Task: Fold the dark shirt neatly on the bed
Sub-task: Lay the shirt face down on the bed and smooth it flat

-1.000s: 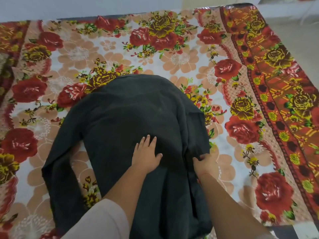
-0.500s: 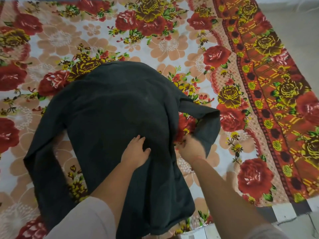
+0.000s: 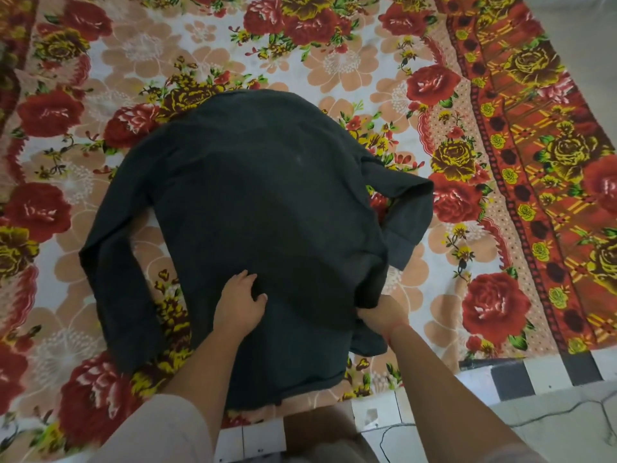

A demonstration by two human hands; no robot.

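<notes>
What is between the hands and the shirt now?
Nothing visible. The left hand lies flat on the shirt, and the right hand grips its right edge. The shirt is already on the bed.

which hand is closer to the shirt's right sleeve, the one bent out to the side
Right. The right hand grips the dark shirt at its right edge just below the bent sleeve; the left hand presses the shirt's middle, farther away.

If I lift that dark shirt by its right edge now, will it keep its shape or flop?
Likely flop: the shirt lies limp, and its right sleeve is already bent over on itself. It probably bunches easily, as cloth gathers in the right hand's grip. The left hand pressing flat on it suggests it may slide on the bedsheet.
</notes>
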